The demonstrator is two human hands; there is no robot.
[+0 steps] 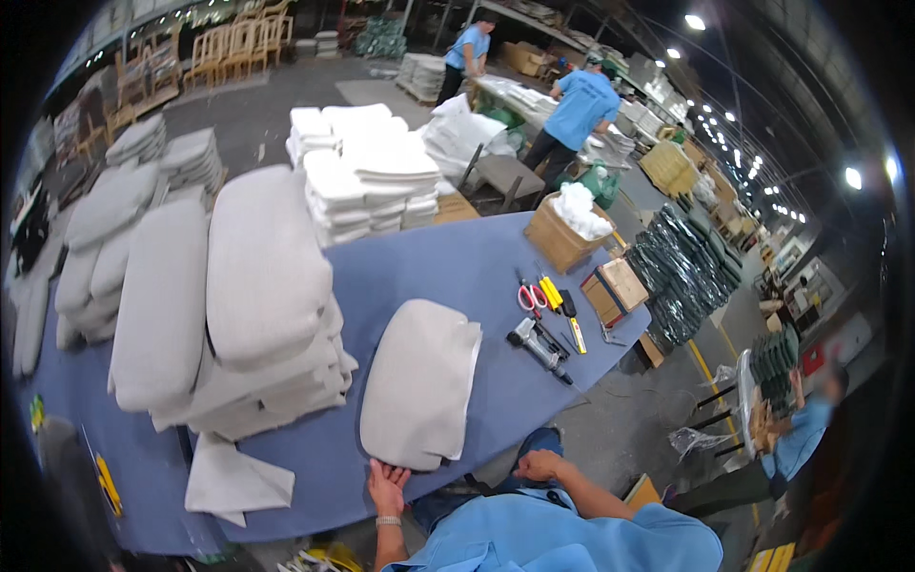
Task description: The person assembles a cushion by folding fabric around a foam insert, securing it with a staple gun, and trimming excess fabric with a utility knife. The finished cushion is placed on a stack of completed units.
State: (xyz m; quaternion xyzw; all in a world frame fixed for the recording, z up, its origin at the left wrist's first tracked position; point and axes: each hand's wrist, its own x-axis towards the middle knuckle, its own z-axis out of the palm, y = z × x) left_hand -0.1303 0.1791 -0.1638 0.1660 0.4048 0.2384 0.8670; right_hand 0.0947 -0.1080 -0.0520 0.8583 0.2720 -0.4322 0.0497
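Observation:
A light grey padded seat cushion (pixel 415 381) lies on the blue-covered table (pixel 457 257), its right edge showing loose fabric. My left hand (pixel 387 486) is at the cushion's near edge, fingers stretched out and touching it. Off the table's front edge, close to my body, my right hand (pixel 539 465) is curled, with nothing visible in it. To the right of the cushion lie a staple gun (pixel 538 349), red-handled scissors (pixel 532 298), a yellow-handled tool (pixel 551 293) and a yellow-and-black utility knife (pixel 574 322).
Stacked grey cushions (pixel 267 267) stand on the table's left, beside a fabric scrap (pixel 238 480) and a yellow cutter (pixel 108 484). A carton of white filling (pixel 562 238) and a smaller box (pixel 615 289) sit at the right end. Co-workers stand beyond; one person (pixel 805 439) is at right.

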